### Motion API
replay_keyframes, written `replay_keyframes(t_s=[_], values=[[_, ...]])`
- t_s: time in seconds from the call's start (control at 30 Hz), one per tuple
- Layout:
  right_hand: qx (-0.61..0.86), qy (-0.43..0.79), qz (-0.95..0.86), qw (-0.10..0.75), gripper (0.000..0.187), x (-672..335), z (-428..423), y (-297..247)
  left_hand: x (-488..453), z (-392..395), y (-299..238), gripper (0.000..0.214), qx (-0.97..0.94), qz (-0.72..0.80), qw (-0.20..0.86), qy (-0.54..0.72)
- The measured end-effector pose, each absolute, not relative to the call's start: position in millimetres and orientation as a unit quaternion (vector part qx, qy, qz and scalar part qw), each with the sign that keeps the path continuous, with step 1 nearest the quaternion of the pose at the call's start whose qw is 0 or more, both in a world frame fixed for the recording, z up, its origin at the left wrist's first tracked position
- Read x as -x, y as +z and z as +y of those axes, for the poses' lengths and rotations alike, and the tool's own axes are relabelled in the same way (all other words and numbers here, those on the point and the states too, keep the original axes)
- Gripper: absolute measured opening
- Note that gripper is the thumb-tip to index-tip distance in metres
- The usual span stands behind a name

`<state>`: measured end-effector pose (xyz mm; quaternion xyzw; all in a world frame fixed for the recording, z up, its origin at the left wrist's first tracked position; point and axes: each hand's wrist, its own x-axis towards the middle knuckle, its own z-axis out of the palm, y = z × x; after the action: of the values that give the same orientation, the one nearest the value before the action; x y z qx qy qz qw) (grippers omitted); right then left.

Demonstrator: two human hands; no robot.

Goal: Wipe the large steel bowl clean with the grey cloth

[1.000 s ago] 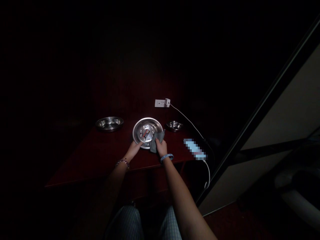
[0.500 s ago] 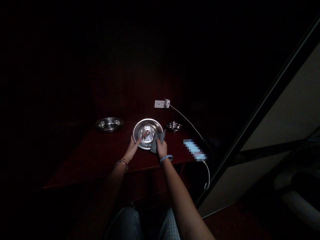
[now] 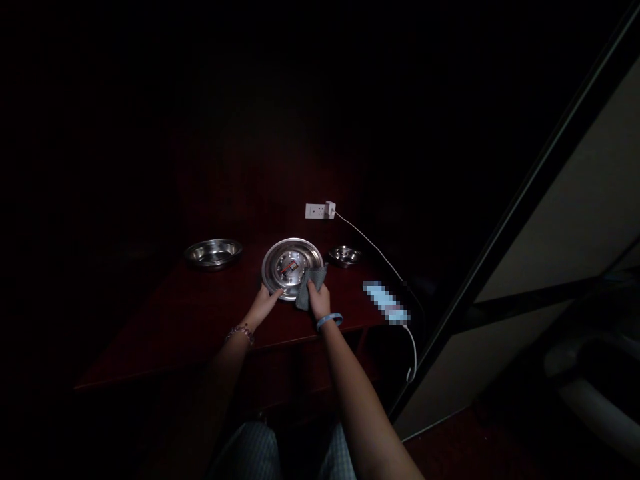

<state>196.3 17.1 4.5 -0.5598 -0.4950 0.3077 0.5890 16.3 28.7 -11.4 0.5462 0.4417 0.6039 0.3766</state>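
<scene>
A round shiny steel plate (image 3: 273, 261) with a raised rim is tilted up toward me over the dark red table. A small red and black label sits at its middle. My left hand (image 3: 264, 303) grips the lower left rim, thumb on the inner side. In my right hand (image 3: 320, 299) is a grey cloth (image 3: 311, 287), pinched over the plate's lower right rim. The fingers behind the plate and cloth are hidden.
A steel bowl (image 3: 213, 253) stands on the table (image 3: 200, 320) at left, and a smaller steel bowl (image 3: 345, 256) at right. A blurred-out phone (image 3: 386, 302) lies at the right edge, its white cable (image 3: 370, 235) running to a wall socket (image 3: 315, 211). A slanted panel (image 3: 565, 220) borders the right.
The plate's tilt has shifted slightly and its bright reflections have dimmed. My left thumb has moved from inside the plate toward its lower rim. The view has turned a little.
</scene>
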Motion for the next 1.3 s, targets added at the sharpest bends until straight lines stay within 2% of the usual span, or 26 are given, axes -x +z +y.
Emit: replay_keyframes(t_s=[0.5,1.07,1.3], values=[[0.58,0.304,-0.504,0.563,0.027,-195.2,11.9,10.6,-13.7,22.6,-0.4,0.034,-0.478,0.459,0.414,0.624],[0.59,0.311,-0.509,0.544,0.027,-194.4,7.2,19.3,-15.8,21.7,-0.7,0.05,-0.509,0.447,0.406,0.613],[0.592,0.301,-0.542,0.515,0.026,-194.9,6.0,19.2,-19.5,21.4,1.0,0.041,-0.521,0.445,0.435,0.584]])
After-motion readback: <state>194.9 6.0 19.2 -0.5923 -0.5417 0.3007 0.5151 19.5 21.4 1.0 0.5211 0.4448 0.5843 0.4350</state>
